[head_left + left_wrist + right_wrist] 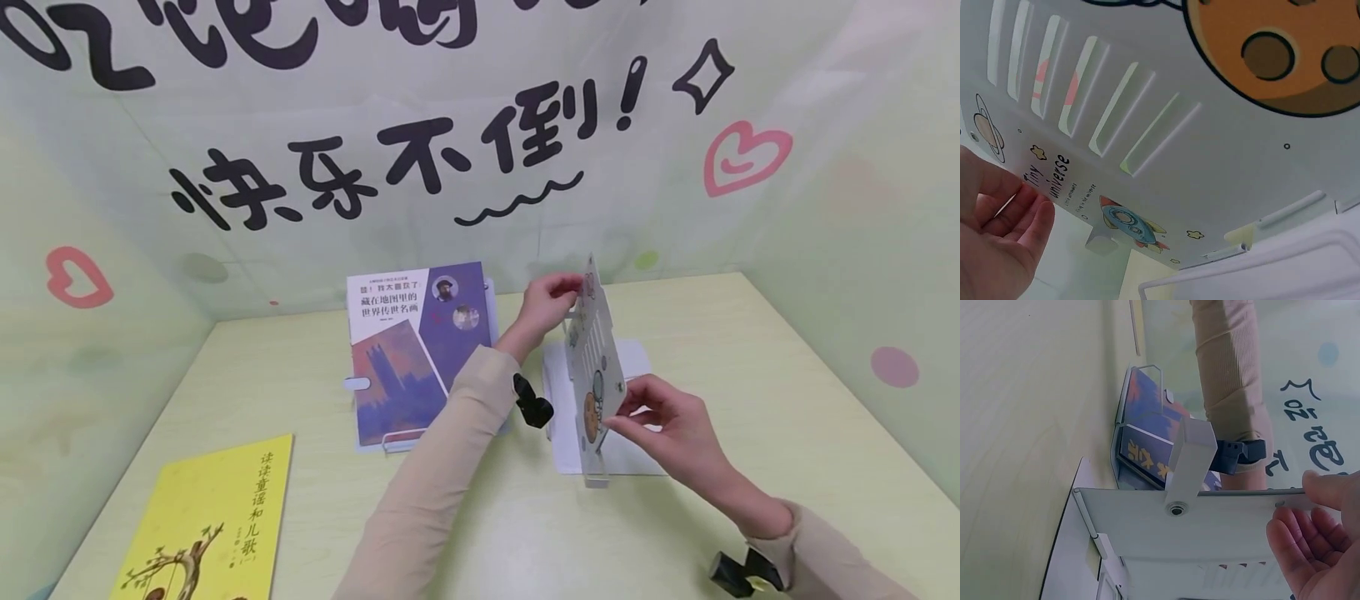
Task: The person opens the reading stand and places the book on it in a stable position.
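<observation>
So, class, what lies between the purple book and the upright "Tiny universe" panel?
The head view shows the left hand, its black wrist camera, pale tabletop and part of the white base.

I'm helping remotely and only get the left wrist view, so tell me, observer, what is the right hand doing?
Observer: The right hand pinches the near edge of the white board.
Operator: Thanks. I can't see left of that board. What is there?
Observer: In the head view, a purple book is propped on a stand there.
Operator: Is anything lying flat nearby?
Observer: Yes, a yellow book lies on the table, at the near left.
</observation>
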Demonstrator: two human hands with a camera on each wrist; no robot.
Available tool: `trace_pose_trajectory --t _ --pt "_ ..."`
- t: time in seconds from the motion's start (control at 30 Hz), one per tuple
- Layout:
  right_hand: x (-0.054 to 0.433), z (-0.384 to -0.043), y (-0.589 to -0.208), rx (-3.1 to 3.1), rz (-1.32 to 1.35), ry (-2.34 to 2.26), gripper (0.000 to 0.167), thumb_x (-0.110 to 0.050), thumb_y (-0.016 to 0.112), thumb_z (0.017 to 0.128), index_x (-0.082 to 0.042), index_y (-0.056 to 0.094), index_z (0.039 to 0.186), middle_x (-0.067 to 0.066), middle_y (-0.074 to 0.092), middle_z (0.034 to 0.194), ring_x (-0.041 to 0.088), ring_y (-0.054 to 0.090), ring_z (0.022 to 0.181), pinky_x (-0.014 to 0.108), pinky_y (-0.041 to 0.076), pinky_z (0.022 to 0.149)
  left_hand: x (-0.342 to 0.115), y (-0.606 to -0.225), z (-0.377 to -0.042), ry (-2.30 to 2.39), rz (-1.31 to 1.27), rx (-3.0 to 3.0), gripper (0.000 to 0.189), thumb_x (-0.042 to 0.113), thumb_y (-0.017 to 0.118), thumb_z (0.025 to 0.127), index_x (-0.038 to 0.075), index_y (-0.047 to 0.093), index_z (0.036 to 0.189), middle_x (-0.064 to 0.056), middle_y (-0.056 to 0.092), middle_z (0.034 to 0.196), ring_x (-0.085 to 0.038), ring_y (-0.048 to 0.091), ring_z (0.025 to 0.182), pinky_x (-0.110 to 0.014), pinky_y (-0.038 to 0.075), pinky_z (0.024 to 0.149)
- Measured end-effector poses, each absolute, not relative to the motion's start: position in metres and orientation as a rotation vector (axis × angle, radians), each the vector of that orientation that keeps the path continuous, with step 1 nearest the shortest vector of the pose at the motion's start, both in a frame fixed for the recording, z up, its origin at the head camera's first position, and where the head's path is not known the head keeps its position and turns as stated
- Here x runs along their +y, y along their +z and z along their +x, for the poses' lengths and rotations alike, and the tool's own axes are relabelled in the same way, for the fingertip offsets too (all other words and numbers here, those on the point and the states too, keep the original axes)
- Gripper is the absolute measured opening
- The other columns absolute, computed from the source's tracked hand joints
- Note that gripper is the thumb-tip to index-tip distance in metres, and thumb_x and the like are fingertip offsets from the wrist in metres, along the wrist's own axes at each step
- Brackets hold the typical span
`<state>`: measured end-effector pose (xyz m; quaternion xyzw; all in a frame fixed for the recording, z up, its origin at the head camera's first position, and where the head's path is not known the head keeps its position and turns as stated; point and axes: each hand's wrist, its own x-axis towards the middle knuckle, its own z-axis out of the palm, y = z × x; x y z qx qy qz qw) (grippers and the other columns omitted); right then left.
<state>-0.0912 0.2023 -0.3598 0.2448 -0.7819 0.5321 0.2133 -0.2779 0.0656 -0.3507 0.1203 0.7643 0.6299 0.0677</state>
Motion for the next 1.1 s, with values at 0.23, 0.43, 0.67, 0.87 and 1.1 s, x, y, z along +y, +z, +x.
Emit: trace_pose_trajectory --t 0.23,0.43,0.67,0.87,1.1 --pt "0.198 -0.09 -0.359 -2.195 0.641 1.475 0.033 0.018 0.074 0.066 -0.001 0.061 0.09 0.0 0.062 0.075 0.005 0.059 0.066 0.018 0.052 0.055 0.051 -0.342 -0.259 1.74 0.537 2.43 0.028 0.008 0.056 0.092 -0.001 0.06 0.119 -0.013 0.064 0.114 -0.022 0.059 0.105 -0.023 0.048 0.086" --pt "0.195 -0.09 -0.359 -2.188 0.654 1.458 0.033 0.017 0.074 0.066 -0.001 0.061 0.09 0.001 0.062 0.075 0.005 0.059 0.066 0.018 0.051 0.055 0.025 -0.328 -0.214 1.754 0.778 2.455 0.033 0.013 0.063 0.089 -0.003 0.059 0.118 -0.014 0.065 0.108 -0.021 0.061 0.099 -0.021 0.048 0.086" --pt "0.193 -0.091 -0.358 -2.194 0.705 1.386 0.035 0.017 0.074 0.065 -0.002 0.061 0.091 0.002 0.062 0.076 0.004 0.06 0.068 0.017 0.052 0.057 0.008 -0.318 -0.158 1.656 1.003 2.428 0.063 0.022 0.079 0.074 0.0 0.053 0.128 -0.009 0.061 0.113 -0.018 0.057 0.104 -0.025 0.045 0.091" --pt "0.188 -0.095 -0.361 -2.177 0.73 1.379 0.036 0.018 0.074 0.065 -0.004 0.062 0.091 0.001 0.062 0.079 0.005 0.061 0.07 0.017 0.053 0.058 0.005 -0.327 -0.144 1.63 1.16 2.581 0.071 0.021 0.084 0.068 -0.003 0.053 0.128 -0.011 0.061 0.11 -0.02 0.058 0.102 -0.026 0.047 0.088" --pt "0.192 -0.099 -0.36 -2.208 0.841 1.429 0.035 0.015 0.074 0.067 -0.003 0.062 0.094 0.005 0.064 0.081 0.007 0.063 0.071 0.02 0.053 0.059 0.003 -0.332 -0.143 1.726 1.257 2.549 0.057 0.014 0.081 0.071 -0.005 0.058 0.12 -0.013 0.064 0.103 -0.021 0.061 0.096 -0.023 0.048 0.088"
